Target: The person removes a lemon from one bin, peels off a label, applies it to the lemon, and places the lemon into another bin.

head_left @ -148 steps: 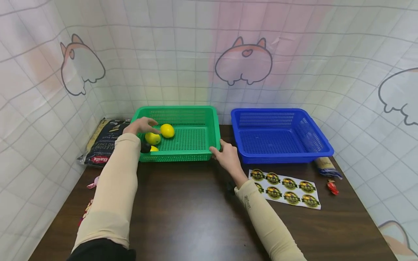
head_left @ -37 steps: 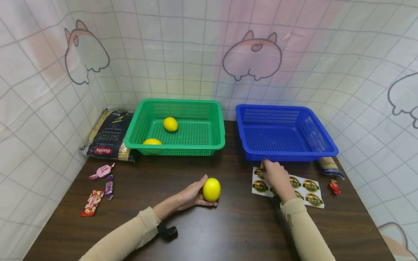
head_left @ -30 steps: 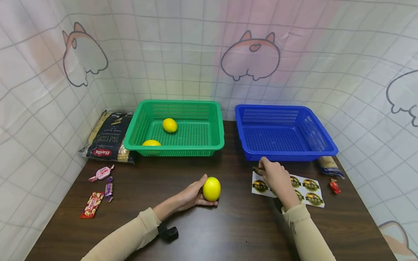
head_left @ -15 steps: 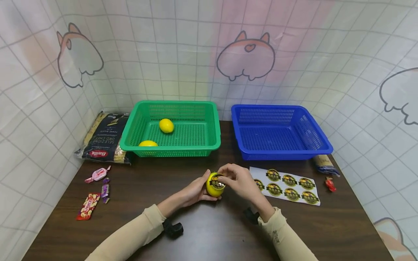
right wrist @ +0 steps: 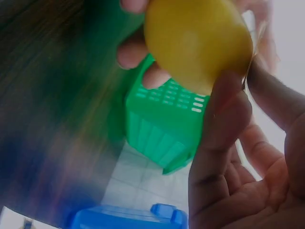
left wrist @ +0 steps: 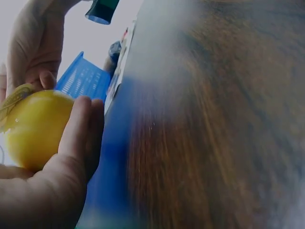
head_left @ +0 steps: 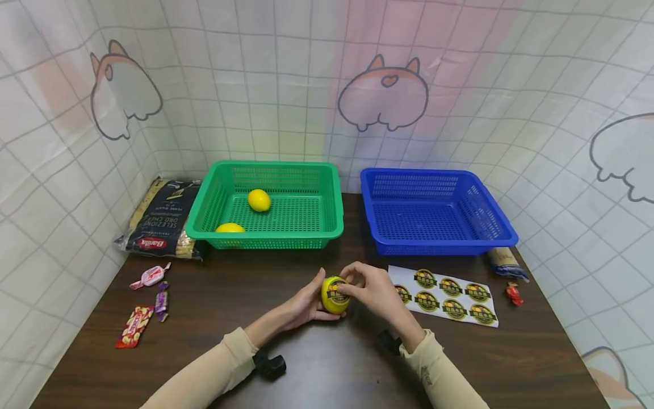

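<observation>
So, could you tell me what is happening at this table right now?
A person is putting a round sticker on a lemon. The left hand holds the lemon just above the dark table, while the right hand presses the sticker onto it with its fingertips. The sticker sheet lies to the right, in front of the blue basket, which has nothing in it. Two more lemons sit in the green basket.
</observation>
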Tool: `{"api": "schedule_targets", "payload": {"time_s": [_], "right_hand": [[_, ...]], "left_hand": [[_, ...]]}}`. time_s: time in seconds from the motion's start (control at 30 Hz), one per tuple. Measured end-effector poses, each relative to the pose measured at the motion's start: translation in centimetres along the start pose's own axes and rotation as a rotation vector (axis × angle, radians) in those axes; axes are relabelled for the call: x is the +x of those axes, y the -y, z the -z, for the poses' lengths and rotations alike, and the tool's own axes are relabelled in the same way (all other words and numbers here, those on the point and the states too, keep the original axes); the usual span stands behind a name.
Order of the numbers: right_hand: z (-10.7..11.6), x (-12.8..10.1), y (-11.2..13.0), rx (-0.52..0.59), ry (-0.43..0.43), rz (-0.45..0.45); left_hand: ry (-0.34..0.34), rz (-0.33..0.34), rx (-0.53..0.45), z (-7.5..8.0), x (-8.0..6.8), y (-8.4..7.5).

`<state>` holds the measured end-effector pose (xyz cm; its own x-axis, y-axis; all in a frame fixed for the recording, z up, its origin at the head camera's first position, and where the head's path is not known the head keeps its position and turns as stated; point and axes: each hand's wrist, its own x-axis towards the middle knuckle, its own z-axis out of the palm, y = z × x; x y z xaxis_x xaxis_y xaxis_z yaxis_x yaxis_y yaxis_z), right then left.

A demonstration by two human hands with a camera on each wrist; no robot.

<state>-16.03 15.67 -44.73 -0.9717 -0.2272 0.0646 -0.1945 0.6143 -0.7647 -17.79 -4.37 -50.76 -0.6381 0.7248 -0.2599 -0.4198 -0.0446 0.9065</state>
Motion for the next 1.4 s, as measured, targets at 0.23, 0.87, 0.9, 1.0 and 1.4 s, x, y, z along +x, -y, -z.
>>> {"api": "schedule_targets", "payload": {"time_s": [0.23, 0.87, 0.9, 1.0, 1.4], "right_hand": [[-0.3, 0.1, -0.7, 0.053, 0.074, -0.058], [-0.1, 0.7, -2.1, 0.414, 0.45, -0.044], [0.0, 0.7, -2.1, 0.424, 0.453, -0.036], [0.2, 0.7, -2.3, 0.463, 0.461, -0.001], [0.1, 0.2, -2.9, 0.529, 0.501, 0.033]], "left_hand": [[0.0, -0.075, 0.054, 0.2, -0.5, -0.2], [0.043, -0.097, 0.09, 0.5, -1.1, -1.1], [0.056, -0.103, 0.083, 0.5, -1.2, -1.1], [0.102, -0.127, 0.054, 0.7, -1.5, -1.1], [0.252, -0.156, -0.043, 1.0, -2.6, -0.9]]}}
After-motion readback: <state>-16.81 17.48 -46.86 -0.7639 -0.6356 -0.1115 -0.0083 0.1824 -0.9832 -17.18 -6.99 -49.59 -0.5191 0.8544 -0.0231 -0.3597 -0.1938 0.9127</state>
